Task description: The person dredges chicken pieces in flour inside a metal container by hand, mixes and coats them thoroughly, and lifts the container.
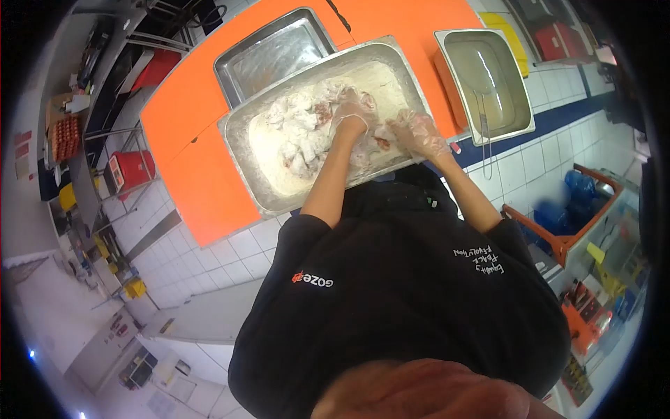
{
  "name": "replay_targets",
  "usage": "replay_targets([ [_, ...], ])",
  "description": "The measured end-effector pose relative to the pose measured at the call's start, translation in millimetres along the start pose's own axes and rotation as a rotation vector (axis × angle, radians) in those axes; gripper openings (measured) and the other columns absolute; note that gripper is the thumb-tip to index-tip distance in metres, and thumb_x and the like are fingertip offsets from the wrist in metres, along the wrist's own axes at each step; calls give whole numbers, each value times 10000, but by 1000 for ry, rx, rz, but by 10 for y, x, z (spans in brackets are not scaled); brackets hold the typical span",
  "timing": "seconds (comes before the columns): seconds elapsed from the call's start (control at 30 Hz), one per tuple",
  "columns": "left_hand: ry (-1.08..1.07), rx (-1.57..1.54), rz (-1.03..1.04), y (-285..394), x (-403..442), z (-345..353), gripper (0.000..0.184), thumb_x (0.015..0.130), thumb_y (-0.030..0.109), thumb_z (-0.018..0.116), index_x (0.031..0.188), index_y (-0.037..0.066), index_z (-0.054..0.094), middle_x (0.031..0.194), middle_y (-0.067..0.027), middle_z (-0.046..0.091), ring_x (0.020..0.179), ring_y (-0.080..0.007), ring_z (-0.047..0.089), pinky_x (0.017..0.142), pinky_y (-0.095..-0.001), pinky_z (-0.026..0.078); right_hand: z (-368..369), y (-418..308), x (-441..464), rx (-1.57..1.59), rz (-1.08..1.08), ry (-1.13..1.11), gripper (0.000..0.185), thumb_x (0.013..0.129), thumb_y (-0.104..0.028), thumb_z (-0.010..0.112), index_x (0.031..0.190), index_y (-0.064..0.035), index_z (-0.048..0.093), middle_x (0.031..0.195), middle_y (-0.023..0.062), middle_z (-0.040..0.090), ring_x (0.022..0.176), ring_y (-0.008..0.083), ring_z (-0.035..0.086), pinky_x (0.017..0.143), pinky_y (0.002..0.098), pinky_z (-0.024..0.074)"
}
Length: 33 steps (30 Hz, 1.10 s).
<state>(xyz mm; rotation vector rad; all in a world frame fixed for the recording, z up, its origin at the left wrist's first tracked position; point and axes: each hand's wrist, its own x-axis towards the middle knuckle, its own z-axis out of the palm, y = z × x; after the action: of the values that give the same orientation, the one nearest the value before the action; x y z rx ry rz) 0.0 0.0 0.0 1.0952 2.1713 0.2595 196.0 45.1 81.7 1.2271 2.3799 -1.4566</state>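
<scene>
I read dredging: meat pieces (300, 115) in white powder (385, 75), steel pan (241, 150); left hand (354, 109) among them, right hand (420, 135) at its near-right side. Can't tell either grip. Red patches (323, 113) call for more powder.

Tub walls (237, 150): surround the fingers (399, 128)
Floured pieces (296, 115): crowd left of left hand (354, 112)
Flour (384, 78): open lane beyond right hand (420, 135)

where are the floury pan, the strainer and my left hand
Floury pan (239, 140): head view, inner wall at its left end.
Strainer (477, 75): head view, its round mesh.
Left hand (354, 110): head view, back of the gloved hand.
</scene>
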Motion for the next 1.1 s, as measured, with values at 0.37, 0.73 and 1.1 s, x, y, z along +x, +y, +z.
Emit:
replay_targets([
  [0.37,113,-693,-253,-515,90,547,666,885,322,716,1403,-40,509,1248,-185,668,1124,-285,651,974,-382,538,-161,382,194,-125,-90,-83,411,913,-310,515,928,39,730,990,331,689,953,459,687,892,525,526],
  [0.73,6,-1512,-172,-140,-652,512,439,1039,411,522,1322,87,611,1235,-69,675,1119,-222,642,905,-372,559,-142,274,209,-15,-650,-54,360,977,-295,578,1231,-46,633,875,238,678,855,415,677,798,490,540],
  [1.1,-38,-1804,-73,861,-785,157,569,1061,467,465,1457,60,482,1405,-127,570,1282,-269,541,1069,-382,446,-995,18,-82,694,-653,116,365,1063,-329,544,1275,-40,615,1159,108,692,952,236,699,859,405,560],
])
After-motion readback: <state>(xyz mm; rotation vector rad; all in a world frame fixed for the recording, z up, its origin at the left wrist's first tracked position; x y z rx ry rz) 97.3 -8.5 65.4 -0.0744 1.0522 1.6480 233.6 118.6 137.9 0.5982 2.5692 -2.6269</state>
